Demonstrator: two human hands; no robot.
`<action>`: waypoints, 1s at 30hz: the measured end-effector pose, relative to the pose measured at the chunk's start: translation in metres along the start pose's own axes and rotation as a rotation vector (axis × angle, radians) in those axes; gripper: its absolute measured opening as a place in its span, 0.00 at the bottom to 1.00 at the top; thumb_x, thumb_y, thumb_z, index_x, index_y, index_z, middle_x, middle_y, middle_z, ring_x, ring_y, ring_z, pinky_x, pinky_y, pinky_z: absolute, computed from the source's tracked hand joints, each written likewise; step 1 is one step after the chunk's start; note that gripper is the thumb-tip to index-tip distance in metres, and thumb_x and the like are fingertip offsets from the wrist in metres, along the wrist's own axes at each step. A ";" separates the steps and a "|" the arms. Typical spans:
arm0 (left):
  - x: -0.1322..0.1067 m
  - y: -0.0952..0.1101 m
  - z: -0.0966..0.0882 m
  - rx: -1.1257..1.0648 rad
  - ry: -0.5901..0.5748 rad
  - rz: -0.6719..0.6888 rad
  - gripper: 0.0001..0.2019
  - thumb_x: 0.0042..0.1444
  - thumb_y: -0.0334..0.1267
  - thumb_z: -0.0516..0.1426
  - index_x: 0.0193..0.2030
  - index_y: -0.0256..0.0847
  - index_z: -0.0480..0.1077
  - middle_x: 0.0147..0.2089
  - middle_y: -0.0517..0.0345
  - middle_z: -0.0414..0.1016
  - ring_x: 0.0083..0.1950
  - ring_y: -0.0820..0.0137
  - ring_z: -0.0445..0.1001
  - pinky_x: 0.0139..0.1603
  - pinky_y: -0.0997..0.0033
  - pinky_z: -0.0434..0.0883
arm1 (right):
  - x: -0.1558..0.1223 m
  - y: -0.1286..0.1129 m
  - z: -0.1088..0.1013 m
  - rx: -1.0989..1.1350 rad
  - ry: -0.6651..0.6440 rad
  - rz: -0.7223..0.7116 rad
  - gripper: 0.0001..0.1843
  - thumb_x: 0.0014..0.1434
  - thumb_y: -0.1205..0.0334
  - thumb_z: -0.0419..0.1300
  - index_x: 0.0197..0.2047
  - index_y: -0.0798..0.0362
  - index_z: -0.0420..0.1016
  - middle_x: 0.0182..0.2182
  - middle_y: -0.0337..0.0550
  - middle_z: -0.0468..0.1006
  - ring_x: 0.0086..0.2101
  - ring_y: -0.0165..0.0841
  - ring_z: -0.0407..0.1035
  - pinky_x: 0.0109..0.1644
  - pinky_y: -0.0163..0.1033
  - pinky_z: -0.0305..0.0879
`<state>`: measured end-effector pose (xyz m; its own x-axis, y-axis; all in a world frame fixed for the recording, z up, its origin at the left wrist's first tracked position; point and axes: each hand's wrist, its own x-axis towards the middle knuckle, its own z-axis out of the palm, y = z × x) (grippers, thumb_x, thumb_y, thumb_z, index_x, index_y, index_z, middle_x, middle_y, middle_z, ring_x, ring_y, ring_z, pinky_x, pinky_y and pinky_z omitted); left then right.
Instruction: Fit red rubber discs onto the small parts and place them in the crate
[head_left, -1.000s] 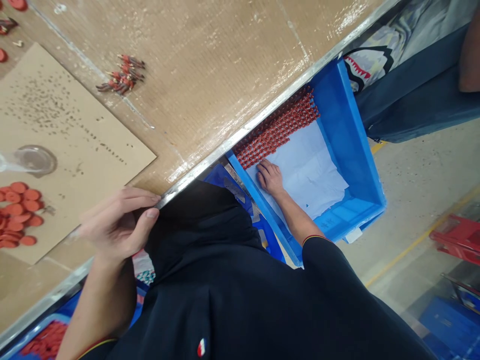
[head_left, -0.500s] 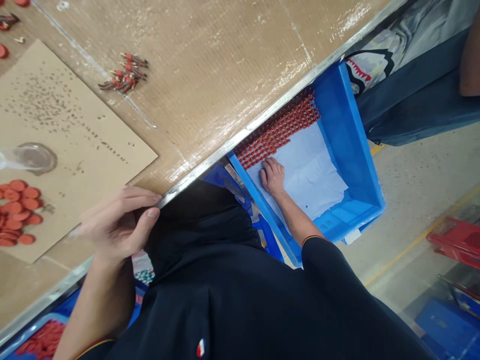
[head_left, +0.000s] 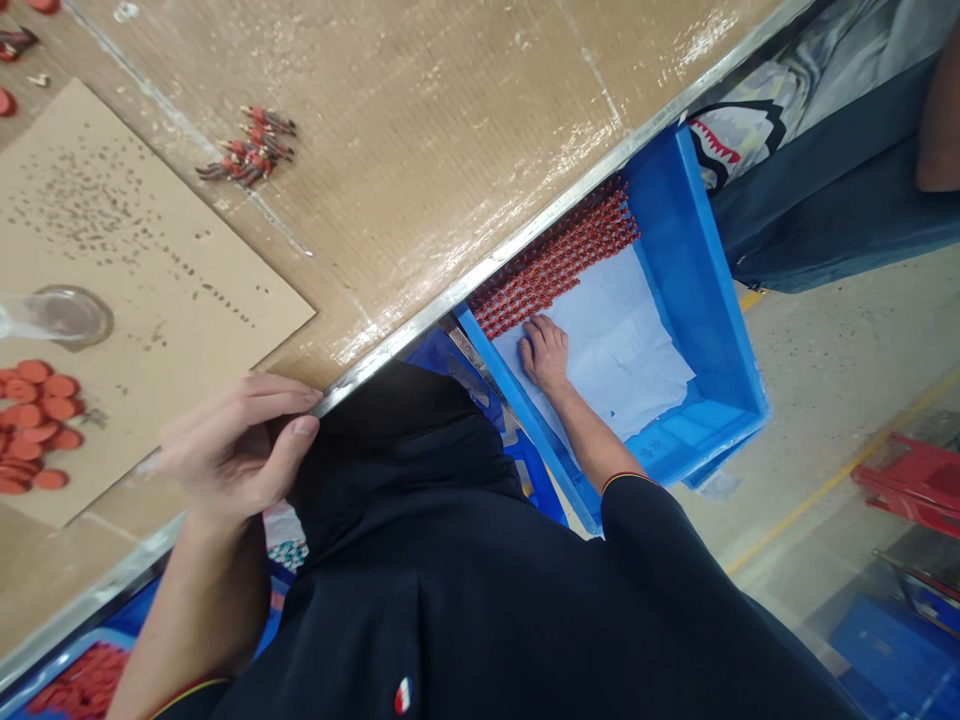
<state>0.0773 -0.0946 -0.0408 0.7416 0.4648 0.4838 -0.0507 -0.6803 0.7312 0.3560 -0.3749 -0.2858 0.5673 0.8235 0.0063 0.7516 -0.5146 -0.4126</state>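
Note:
My left hand (head_left: 244, 440) rests at the metal-trimmed edge of the table (head_left: 450, 300), its thumb and fingers closed on that edge. Lower down, my right hand (head_left: 546, 350) reaches into a blue plastic bin (head_left: 724, 290) beside the table. Its fingers are curled down at the nearest row of small red-and-dark pieces (head_left: 559, 262), which stand packed in tight rows. White paper (head_left: 622, 330) lines the bin under the hand. What the right fingertips hold, if anything, is hidden. On the table lies a loose cluster of similar red-and-dark pieces (head_left: 251, 148).
A cardboard sheet (head_left: 202, 380) carries scattered tiny dark bits, a clear round-ended plastic item (head_left: 67, 315) and a pile of red discs (head_left: 37, 425). Another person's dark-clad leg (head_left: 832, 190) is beyond the bin. A red stool-like object (head_left: 911, 480) stands on the floor.
Both hands hold nearly the same positions. The view has shifted very slightly.

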 end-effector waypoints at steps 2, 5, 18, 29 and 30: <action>0.000 0.000 0.000 -0.008 0.002 0.002 0.06 0.54 0.25 0.64 0.37 0.39 0.80 0.30 0.56 0.81 0.29 0.71 0.79 0.29 0.73 0.75 | 0.000 -0.001 -0.001 0.002 0.007 0.003 0.26 0.77 0.52 0.45 0.63 0.55 0.76 0.64 0.62 0.76 0.67 0.51 0.67 0.68 0.59 0.64; 0.001 0.001 0.001 -0.013 0.015 0.004 0.06 0.54 0.26 0.64 0.36 0.39 0.79 0.29 0.57 0.81 0.29 0.70 0.79 0.28 0.73 0.75 | -0.002 -0.004 -0.002 0.004 0.025 0.001 0.25 0.77 0.52 0.46 0.62 0.55 0.77 0.63 0.61 0.77 0.66 0.50 0.68 0.67 0.59 0.65; 0.010 0.010 -0.002 -0.033 0.017 0.054 0.04 0.59 0.29 0.63 0.34 0.40 0.77 0.28 0.58 0.80 0.26 0.72 0.78 0.26 0.76 0.74 | 0.006 0.017 -0.014 -0.049 0.171 0.114 0.23 0.74 0.55 0.48 0.62 0.56 0.77 0.61 0.64 0.77 0.63 0.51 0.69 0.67 0.63 0.66; 0.004 0.007 -0.003 -0.049 0.019 0.021 0.03 0.57 0.28 0.64 0.37 0.38 0.78 0.30 0.56 0.81 0.29 0.71 0.79 0.29 0.75 0.75 | 0.005 0.017 -0.008 -0.089 0.130 0.128 0.27 0.74 0.55 0.48 0.68 0.56 0.73 0.65 0.62 0.76 0.66 0.50 0.66 0.69 0.61 0.63; 0.004 0.006 -0.003 -0.053 0.015 0.023 0.04 0.57 0.27 0.64 0.37 0.38 0.78 0.30 0.56 0.80 0.29 0.71 0.79 0.29 0.75 0.75 | 0.005 0.016 -0.008 -0.090 0.123 0.131 0.27 0.74 0.55 0.48 0.68 0.56 0.73 0.65 0.62 0.76 0.66 0.50 0.66 0.69 0.61 0.63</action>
<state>0.0777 -0.0953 -0.0329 0.7293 0.4583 0.5079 -0.1036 -0.6599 0.7442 0.3739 -0.3813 -0.2851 0.6949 0.7155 0.0718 0.6926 -0.6391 -0.3344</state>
